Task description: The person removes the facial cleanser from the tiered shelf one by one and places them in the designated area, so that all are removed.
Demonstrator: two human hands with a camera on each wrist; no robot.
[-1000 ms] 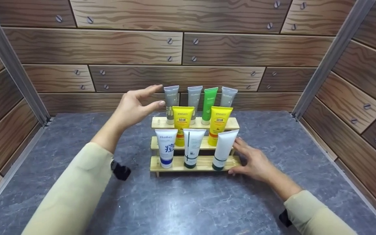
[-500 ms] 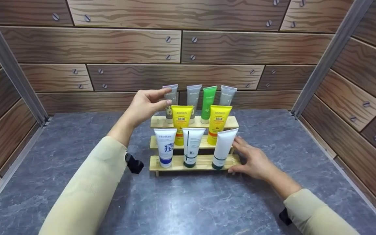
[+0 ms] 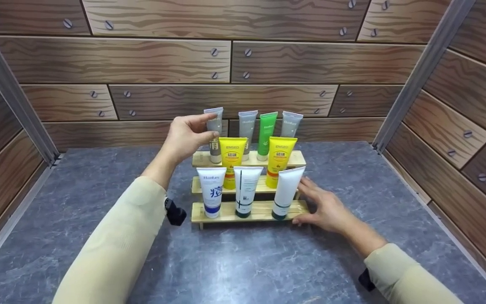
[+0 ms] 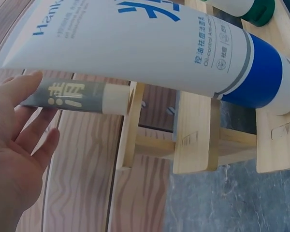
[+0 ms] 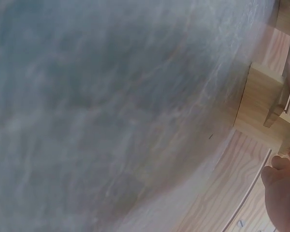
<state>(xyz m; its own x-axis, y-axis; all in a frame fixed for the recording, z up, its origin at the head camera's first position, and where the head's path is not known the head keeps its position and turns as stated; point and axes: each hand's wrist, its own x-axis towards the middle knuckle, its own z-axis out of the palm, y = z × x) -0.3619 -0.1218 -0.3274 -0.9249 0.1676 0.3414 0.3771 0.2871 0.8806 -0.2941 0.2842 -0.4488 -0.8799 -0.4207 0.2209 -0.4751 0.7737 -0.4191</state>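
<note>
A three-step wooden display stand (image 3: 260, 207) holds upright squeeze tubes. My left hand (image 3: 189, 136) pinches the leftmost grey tube (image 3: 214, 145) near its top on the highest step; its white cap is at the step in the left wrist view, where the hand (image 4: 19, 140) shows behind a white-and-blue tube (image 4: 150, 43). With thumb at the front and fingers at the side, my right hand (image 3: 325, 207) grips the stand's right end. Further along the top step are another grey tube (image 3: 248, 126), a green tube (image 3: 267, 135) and a third grey tube (image 3: 291, 123).
Two yellow tubes (image 3: 282, 158) stand on the middle step. On the bottom step are a white-and-blue tube (image 3: 212, 190) and two white tubes with dark green caps (image 3: 248, 190), the right one leaning right. Wood-patterned walls (image 3: 285, 63) enclose the grey marbled table (image 3: 234, 261).
My left hand has moved right to the leftmost grey tube and taken hold of it. That tube has since shifted slightly left on its step. The right hand stays at the stand's end.
</note>
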